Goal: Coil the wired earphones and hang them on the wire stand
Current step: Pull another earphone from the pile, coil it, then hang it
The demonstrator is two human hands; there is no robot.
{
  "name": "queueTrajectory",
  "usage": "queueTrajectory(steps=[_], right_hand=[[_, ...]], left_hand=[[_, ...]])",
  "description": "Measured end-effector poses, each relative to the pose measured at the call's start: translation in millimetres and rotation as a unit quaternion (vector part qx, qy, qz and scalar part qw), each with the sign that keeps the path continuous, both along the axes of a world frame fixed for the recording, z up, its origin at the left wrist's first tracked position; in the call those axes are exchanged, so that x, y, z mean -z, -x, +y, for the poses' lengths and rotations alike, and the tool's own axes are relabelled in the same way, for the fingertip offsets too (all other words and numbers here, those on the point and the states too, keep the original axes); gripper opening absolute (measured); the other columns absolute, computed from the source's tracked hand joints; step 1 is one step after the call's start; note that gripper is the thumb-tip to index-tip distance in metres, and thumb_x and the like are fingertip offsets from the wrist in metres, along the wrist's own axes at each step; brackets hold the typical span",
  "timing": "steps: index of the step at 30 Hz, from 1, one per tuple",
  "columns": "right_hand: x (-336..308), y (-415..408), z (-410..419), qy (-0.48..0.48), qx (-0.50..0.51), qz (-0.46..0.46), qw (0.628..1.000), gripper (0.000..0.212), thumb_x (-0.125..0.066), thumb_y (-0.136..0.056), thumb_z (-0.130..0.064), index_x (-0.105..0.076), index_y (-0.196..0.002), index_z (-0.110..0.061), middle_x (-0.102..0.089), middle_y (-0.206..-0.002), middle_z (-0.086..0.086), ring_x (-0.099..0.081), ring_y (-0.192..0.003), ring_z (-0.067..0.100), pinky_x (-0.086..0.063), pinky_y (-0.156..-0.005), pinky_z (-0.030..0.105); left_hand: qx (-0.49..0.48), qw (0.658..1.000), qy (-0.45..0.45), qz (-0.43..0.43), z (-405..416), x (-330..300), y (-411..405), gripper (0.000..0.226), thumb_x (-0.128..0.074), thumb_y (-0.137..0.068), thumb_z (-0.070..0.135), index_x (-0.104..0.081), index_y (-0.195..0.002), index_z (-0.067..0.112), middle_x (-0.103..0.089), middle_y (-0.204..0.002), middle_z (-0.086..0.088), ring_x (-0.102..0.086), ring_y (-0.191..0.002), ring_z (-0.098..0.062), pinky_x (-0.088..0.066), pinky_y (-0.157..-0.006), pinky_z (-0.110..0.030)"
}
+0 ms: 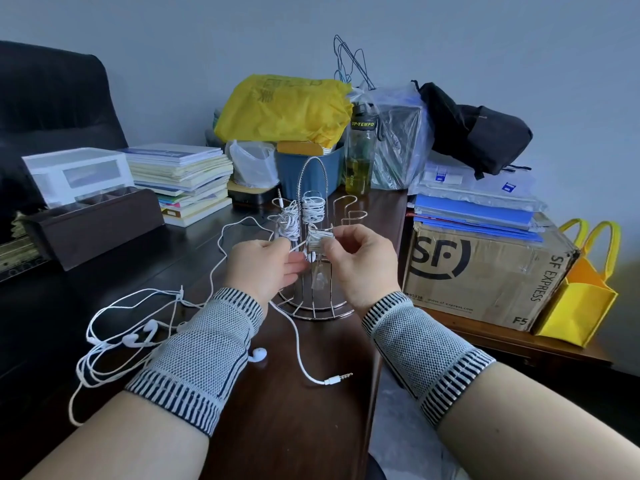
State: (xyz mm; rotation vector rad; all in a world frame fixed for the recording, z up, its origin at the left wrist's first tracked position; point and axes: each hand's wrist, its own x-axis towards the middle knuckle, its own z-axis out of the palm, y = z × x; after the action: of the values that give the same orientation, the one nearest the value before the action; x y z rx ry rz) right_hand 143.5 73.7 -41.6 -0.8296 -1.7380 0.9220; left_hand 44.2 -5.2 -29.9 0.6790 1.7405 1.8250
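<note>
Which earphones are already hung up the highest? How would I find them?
Find the shiny wire stand in the middle of the dark desk. Under its tall arched handle hangs a white coiled bundle, wound tight. It sits higher than the messier bundle on its left.

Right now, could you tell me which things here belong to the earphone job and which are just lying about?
In the job: wire stand, coiled earphones hung on it, coil in both hands, loose earphones on the desk.

Lying about: book stack, water bottle, cardboard box, yellow tote.
</note>
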Motion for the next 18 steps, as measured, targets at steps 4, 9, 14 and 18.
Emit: queueTrajectory(steps=[4, 9, 14, 18], right_hand=[[2, -1, 0, -0.004, 0.006, 0.004, 1.000, 0.007, -0.070, -0.084, -0.027, -0.068, -0.089, -0.021, -0.066, -0.076, -0.012, -0.065, -0.075, 0.008, -0.055, -0.083, 0.035], [10, 2, -1, -0.113, 0.053, 0.026, 0.992, 0.026, -0.070, -0.082, -0.015, -0.050, -0.074, -0.029, -0.053, -0.086, -0.012, -0.058, -0.073, 0.002, -0.051, -0.073, 0.026], [23, 2, -1, -0.242, 0.010, 0.031, 0.970, 0.024, -0.063, -0.077, 0.002, -0.069, -0.091, -0.018, -0.046, -0.091, -0.006, -0.047, -0.081, 0.001, -0.041, -0.073, 0.012], [28, 1, 5, -0.254, -0.028, 0.042, 0.966, 0.020, -0.066, -0.074, -0.005, -0.072, -0.090, -0.015, -0.049, -0.094, -0.003, -0.052, -0.090, 0.014, -0.048, -0.080, 0.027]], left_hand=[[0.039, 0.994, 0.039, 0.093, -3, -10, 1, 0.022, -0.047, -0.095, 0.013, -0.066, -0.092, 0.002, -0.073, -0.081, -0.006, -0.072, -0.078, -0.016, -0.057, -0.077, -0.034], [0.059, 0.841, 0.208, 0.495, -15, -37, -7, 0.041, -0.049, -0.087, 0.034, -0.056, -0.057, 0.006, -0.057, -0.057, -0.008, -0.055, -0.059, -0.023, -0.045, -0.057, -0.032], [0.078, 0.703, 0.296, 0.642, -18, -39, -20, 0.034, -0.034, -0.102, 0.032, -0.039, -0.070, 0.019, -0.046, -0.079, 0.001, -0.046, -0.081, -0.021, -0.035, -0.069, -0.032], [0.113, 0.670, 0.307, 0.666, -18, -40, -23, 0.024, -0.035, -0.103, 0.029, -0.043, -0.082, 0.020, -0.048, -0.086, 0.000, -0.048, -0.087, -0.022, -0.034, -0.071, -0.031]])
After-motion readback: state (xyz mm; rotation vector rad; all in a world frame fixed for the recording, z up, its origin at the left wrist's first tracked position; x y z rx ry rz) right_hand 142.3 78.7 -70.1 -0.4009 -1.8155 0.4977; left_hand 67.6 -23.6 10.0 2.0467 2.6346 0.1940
